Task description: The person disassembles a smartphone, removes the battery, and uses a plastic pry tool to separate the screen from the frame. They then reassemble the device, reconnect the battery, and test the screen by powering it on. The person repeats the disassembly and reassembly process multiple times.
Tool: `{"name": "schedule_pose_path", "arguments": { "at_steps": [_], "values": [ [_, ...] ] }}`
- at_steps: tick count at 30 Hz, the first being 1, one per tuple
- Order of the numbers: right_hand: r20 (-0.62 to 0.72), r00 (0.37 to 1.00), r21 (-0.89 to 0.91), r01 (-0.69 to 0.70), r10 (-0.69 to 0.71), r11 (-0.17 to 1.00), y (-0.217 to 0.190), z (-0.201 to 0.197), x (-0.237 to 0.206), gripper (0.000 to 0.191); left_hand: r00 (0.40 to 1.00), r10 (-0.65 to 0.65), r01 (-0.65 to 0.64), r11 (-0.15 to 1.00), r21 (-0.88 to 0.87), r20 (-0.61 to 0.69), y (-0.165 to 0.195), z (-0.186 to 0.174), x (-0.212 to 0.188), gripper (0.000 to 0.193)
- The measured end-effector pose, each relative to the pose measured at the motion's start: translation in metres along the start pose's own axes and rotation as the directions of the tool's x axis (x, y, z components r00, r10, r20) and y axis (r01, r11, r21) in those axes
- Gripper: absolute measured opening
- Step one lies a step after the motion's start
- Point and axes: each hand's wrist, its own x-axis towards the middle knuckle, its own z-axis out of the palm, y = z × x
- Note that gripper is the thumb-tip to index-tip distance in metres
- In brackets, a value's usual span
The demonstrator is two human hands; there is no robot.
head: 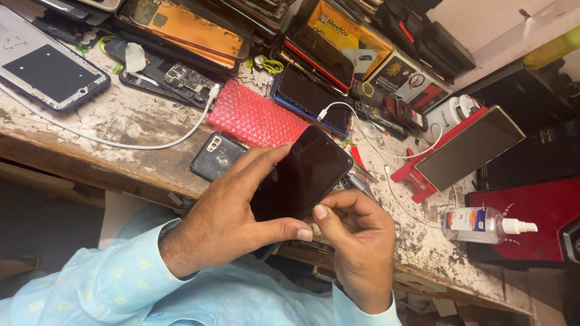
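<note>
My left hand (232,208) grips a black smartphone (305,172) by its sides, dark screen facing up, just above the front edge of the worn workbench (121,118). My right hand (356,238) is at the phone's lower corner, with its thumb tip pressed against the edge next to my left thumb. Whether the right hand holds a small tool is hidden by its fingers. A dark grey phone back cover (215,157) lies on the bench right behind my left hand.
A red bubble-wrap sheet (257,118), a white cable (103,140), several opened phones and circuit boards (187,78) crowd the bench. At the right, a phone leans on a red stand (468,148); a clear pump bottle (483,224) lies on its side.
</note>
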Motion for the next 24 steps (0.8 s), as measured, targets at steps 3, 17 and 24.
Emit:
{"name": "schedule_pose_path", "arguments": {
  "at_steps": [3,17,24],
  "values": [
    [-0.013,1.0,-0.024,0.001,-0.001,1.0,0.0003,0.0021,0.0001,0.006,1.0,0.02,-0.02,1.0,0.023,-0.01,-0.0011,0.0,-0.0003,0.104],
    [0.007,1.0,0.009,0.0,0.0,1.0,-0.0015,-0.0003,-0.0003,0.007,1.0,0.014,-0.014,1.0,0.009,-0.015,0.0007,-0.0007,0.0009,0.105],
    [-0.001,1.0,0.001,0.016,-0.016,1.0,-0.0017,0.0014,-0.0002,0.008,1.0,0.023,-0.023,0.999,0.029,-0.007,-0.0012,0.0,0.0011,0.105]
  ]
}}
